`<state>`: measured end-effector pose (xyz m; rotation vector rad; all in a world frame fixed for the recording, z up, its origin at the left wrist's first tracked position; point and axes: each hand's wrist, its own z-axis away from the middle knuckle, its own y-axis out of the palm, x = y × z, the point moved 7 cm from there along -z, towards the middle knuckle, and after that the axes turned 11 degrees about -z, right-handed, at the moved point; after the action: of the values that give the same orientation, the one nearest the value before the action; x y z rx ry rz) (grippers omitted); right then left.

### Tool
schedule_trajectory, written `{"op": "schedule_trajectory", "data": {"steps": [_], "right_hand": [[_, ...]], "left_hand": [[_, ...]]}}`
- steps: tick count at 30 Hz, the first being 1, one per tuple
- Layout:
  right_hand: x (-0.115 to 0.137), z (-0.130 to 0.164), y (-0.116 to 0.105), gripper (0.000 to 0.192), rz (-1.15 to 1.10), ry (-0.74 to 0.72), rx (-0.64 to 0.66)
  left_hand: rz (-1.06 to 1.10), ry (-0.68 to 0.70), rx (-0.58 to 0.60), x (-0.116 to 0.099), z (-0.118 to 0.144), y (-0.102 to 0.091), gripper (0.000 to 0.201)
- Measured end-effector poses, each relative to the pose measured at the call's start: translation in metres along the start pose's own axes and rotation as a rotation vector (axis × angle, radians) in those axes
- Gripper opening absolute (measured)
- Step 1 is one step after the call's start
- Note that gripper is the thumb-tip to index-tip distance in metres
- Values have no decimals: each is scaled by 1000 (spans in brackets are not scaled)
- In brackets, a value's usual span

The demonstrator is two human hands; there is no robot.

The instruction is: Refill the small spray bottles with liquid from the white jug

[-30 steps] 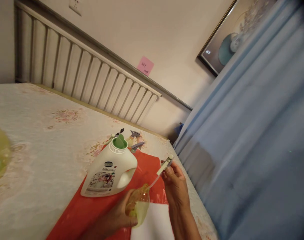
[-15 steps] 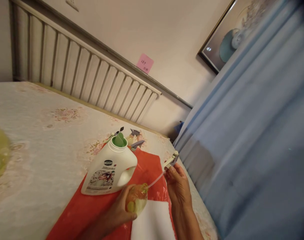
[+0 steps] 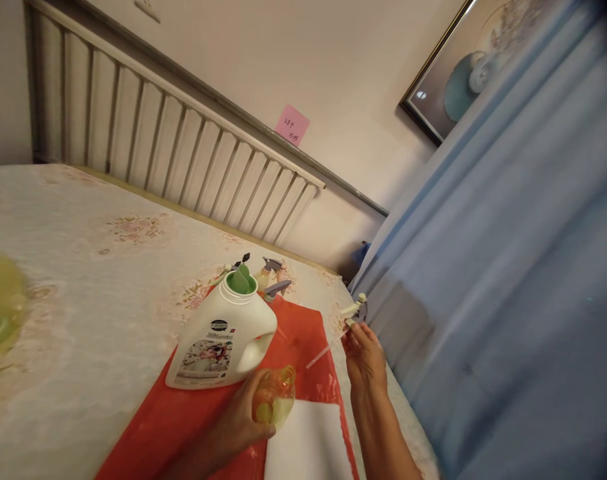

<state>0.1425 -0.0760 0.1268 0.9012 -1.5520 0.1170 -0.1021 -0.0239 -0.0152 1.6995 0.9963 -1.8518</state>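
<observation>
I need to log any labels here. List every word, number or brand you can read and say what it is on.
Pink sticky note on the wall: handwritten digits, too small to read with certainty.
White detergent jug: dark oval logo and a line of print above a picture, both too blurred to read.
Small yellow bottle in the left hand: no text visible.

A detergent jug (image 3: 222, 340) is standing on a plastic sheet (image 3: 183, 413) that is lying on the bed (image 3: 83, 280), with spray heads (image 3: 270, 277) lying just behind it. A small bottle (image 3: 274, 400) is sitting in the left hand (image 3: 238, 427) in front of the jug, beside a paper towel (image 3: 308, 443). The right hand (image 3: 366, 353) is holding a pump tube (image 3: 350, 317) up to the right, near the curtain (image 3: 508, 267).
</observation>
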Motion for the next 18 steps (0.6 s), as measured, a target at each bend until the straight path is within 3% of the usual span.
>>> {"op": "schedule_trajectory", "data": {"steps": [4, 12, 18], "right_hand": [[-26, -4, 4, 33, 177, 45, 87], [-84, 4, 30, 15, 582, 75, 492], [-123, 13, 30, 19, 822, 88, 711]], "left_hand": [[-39, -43, 17, 4, 0, 3, 84], [-58, -28, 49, 2, -1, 6, 86], [-77, 24, 104, 2, -1, 11, 87]]}}
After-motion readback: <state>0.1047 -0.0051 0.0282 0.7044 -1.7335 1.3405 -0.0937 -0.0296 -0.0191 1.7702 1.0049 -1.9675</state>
